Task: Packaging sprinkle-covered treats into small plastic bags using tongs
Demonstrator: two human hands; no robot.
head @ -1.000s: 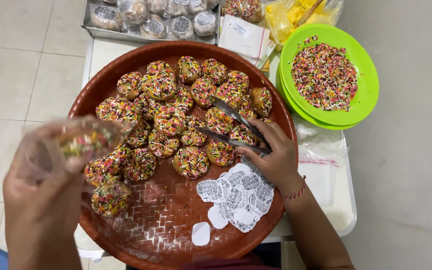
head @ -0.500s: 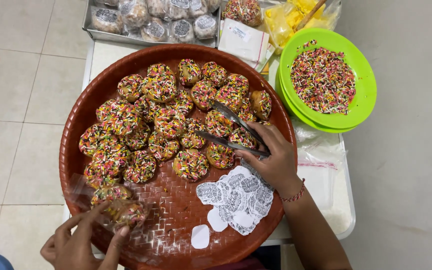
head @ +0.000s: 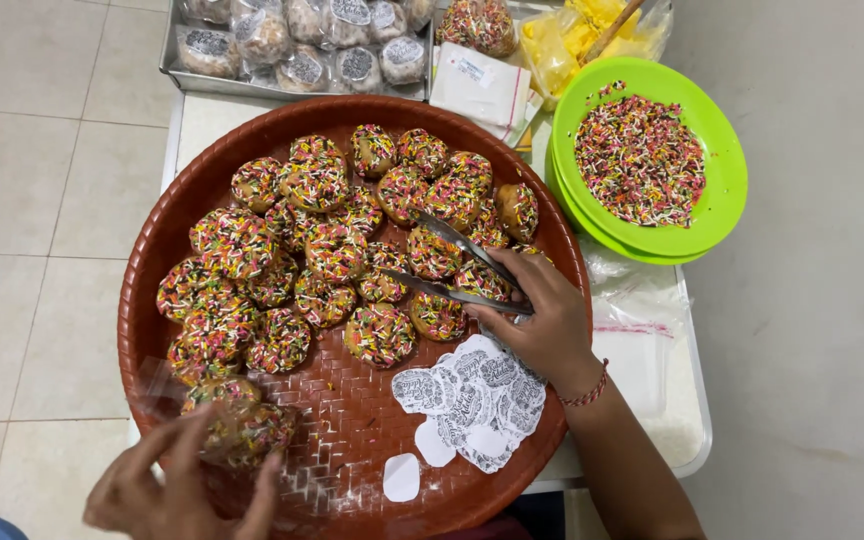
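1. Left hand (head: 177, 480) barely moved since earlier; its grip pinches the clear plastic bag of sprinkled cookies (head: 237, 425) over the round brown woven tray's (head: 352, 440) near-left part.
2. Right hand (head: 542, 320) unchanged, grip closed on metal tongs (head: 457, 270).
3. Bare tray weave lies between the hands.

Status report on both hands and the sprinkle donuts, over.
Left hand grips a clear bag with a sprinkled donut inside, over the tray's near edge. Right hand holds metal tongs, open, over the donut pile. Nothing in the way.
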